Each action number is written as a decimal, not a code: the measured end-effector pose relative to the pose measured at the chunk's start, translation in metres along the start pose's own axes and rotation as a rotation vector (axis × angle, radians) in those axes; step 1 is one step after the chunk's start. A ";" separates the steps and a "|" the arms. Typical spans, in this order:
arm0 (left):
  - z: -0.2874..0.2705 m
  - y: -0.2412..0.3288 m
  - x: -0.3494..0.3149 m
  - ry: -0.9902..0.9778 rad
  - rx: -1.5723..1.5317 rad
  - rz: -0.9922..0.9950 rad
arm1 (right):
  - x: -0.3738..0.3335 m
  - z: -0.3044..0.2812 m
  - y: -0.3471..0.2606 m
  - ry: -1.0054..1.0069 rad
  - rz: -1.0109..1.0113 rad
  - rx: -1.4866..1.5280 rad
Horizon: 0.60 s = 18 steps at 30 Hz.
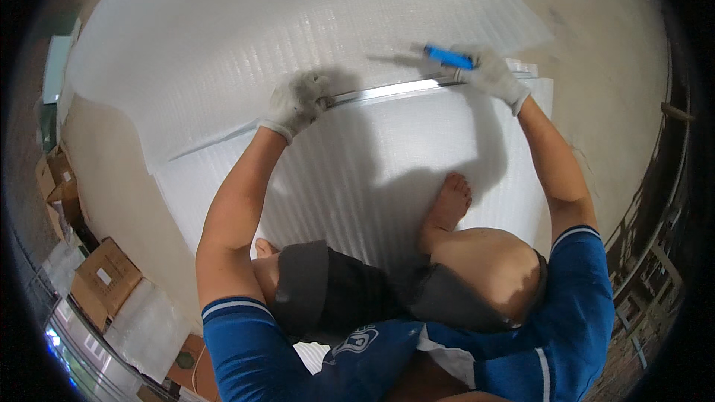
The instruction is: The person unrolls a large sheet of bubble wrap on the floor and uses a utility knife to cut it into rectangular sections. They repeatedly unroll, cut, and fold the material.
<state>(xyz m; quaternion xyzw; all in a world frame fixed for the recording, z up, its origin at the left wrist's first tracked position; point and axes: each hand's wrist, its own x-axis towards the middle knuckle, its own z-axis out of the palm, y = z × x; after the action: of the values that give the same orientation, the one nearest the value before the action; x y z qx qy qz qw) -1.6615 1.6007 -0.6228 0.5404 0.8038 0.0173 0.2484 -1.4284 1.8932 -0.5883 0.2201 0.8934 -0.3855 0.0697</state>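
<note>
A long silvery metal bar (398, 92) lies across white foam sheeting (298, 15) in front of me. My left hand (300, 103), in a pale work glove, is closed at the bar's left end with its fingers curled. In my gloved right hand (488, 74) is a blue utility knife (449, 57), held just above the bar's right end. The knife's blade cannot be made out, and its shadow falls on the sheeting to the left. From my left hand a slanting edge in the foam runs toward the lower left.
My bare foot (448, 205) stands on the nearer foam layer (320, 186), below the bar. Open cardboard boxes (108, 283) and clear plastic wrap (153, 320) are at the left. Bare floor (603, 67) and a metal rack (655, 275) lie to the right.
</note>
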 end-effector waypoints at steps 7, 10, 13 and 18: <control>-0.013 -0.019 -0.024 -0.272 -0.113 -0.211 | 0.012 0.044 -0.003 -0.123 -0.127 -0.227; -0.007 -0.017 -0.016 -0.274 0.021 -0.097 | 0.018 0.046 -0.003 -0.200 -0.167 -0.314; -0.002 -0.012 -0.013 0.015 0.068 0.225 | 0.023 0.047 -0.006 -0.201 -0.290 -0.380; -0.002 -0.009 -0.007 -0.284 0.140 -0.029 | 0.026 0.039 -0.006 -0.217 -0.451 -0.342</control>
<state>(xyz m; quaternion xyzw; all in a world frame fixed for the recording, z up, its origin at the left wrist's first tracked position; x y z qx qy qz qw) -1.6678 1.5917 -0.6211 0.5417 0.7675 -0.1187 0.3216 -1.4560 1.8704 -0.6192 -0.0411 0.9590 -0.2563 0.1135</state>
